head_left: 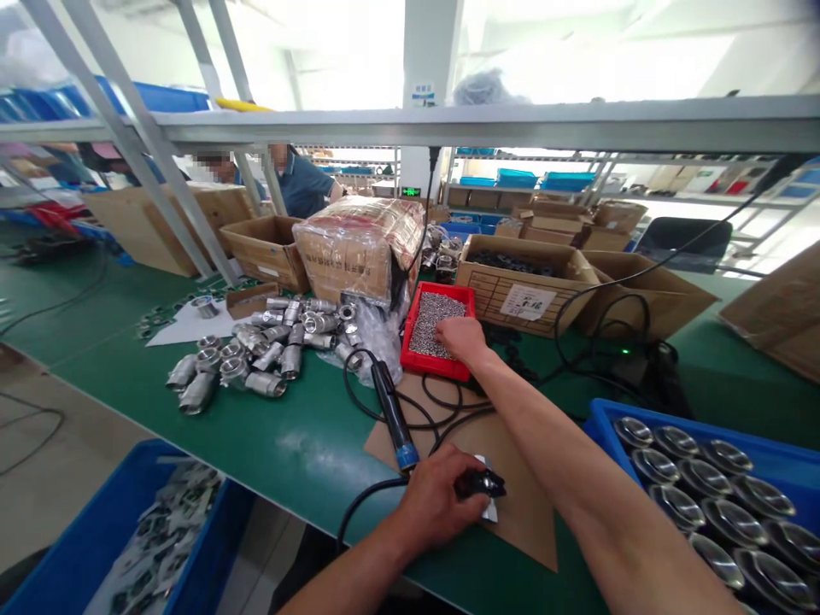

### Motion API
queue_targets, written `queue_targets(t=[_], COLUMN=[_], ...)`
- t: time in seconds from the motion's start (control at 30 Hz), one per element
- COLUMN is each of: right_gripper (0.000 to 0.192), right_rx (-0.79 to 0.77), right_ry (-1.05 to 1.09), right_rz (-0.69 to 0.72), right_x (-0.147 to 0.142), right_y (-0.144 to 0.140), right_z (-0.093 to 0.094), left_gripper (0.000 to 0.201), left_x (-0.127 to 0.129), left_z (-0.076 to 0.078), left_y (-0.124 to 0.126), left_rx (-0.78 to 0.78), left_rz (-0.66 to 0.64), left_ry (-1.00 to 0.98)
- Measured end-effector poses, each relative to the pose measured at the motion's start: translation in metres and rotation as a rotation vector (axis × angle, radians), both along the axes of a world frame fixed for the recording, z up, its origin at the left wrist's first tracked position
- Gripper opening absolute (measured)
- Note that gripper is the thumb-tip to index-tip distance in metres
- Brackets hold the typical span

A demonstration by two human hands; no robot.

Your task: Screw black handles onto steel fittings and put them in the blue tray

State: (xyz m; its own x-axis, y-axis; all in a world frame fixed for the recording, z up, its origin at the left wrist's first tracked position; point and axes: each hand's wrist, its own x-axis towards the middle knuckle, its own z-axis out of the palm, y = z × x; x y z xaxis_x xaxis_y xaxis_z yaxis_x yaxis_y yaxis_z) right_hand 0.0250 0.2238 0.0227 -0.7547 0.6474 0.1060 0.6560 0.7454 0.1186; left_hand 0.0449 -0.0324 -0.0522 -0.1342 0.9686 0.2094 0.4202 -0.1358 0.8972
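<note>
My left hand (442,500) is closed around a small black part (483,484), low over a sheet of brown cardboard (522,521). Something white and flat (490,511) shows beneath that part. My right hand (462,337) reaches into a red tray (437,366) full of tiny shiny metal pieces (428,320). Its fingertips are pinched together at the pieces, and what they hold is too small to make out. Between the hands and to the left lies a black electric screwdriver (392,410) with a blue collar, its cable looped around it.
Silvery metal fittings (266,342) are heaped on the green table (275,453) at left. Blue bins stand at lower left (154,453) and right (599,427), the right one holding round metal parts. Cardboard boxes (500,295) line the back, under a shelf (487,124). A person (307,184) is beyond.
</note>
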Motion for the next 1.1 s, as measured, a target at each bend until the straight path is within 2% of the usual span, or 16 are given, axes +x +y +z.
queue_targets(t=[0.17, 0.4, 0.5, 0.63, 0.77, 0.9, 1.0, 1.1], right_gripper=[0.027, 0.025, 0.022, 0.010, 0.013, 0.019, 0.028, 0.032], right_rx=[-0.016, -0.129, -0.180, -0.247, -0.352, -0.456, -0.648, -0.852], right_ry=[0.061, 0.140, 0.234, 0.462, 0.700, 0.870, 1.053, 1.202], right_rz=[0.010, 0.026, 0.032, 0.035, -0.010, -0.081, -0.139, -0.256], right_x=[0.002, 0.002, 0.005, 0.017, 0.044, 0.087, 0.123, 0.157], right_y=[0.009, 0.016, 0.013, 0.002, -0.020, -0.057, -0.089, -0.118], right_z=[0.007, 0.012, 0.014, 0.019, 0.019, 0.007, -0.007, -0.024], left_gripper=[0.036, 0.038, 0.039, 0.037, 0.035, 0.033, 0.031, 0.030], left_x=[0.001, 0.002, 0.003, 0.004, 0.003, 0.002, 0.002, 0.001], left_z=[-0.002, 0.000, 0.000, -0.001, 0.000, -0.002, -0.004, -0.005], left_y=[0.001, 0.001, 0.000, 0.000, 0.000, 0.001, 0.002, 0.002], left_rx=[-0.011, -0.031, -0.027, -0.026, -0.029, -0.004, 0.001, -0.008], left_rz=[0.006, 0.021, 0.023, 0.015, -0.008, -0.022, -0.033, -0.040], left_ry=[0.020, 0.019, 0.016, 0.020, 0.042, 0.067, 0.074, 0.077])
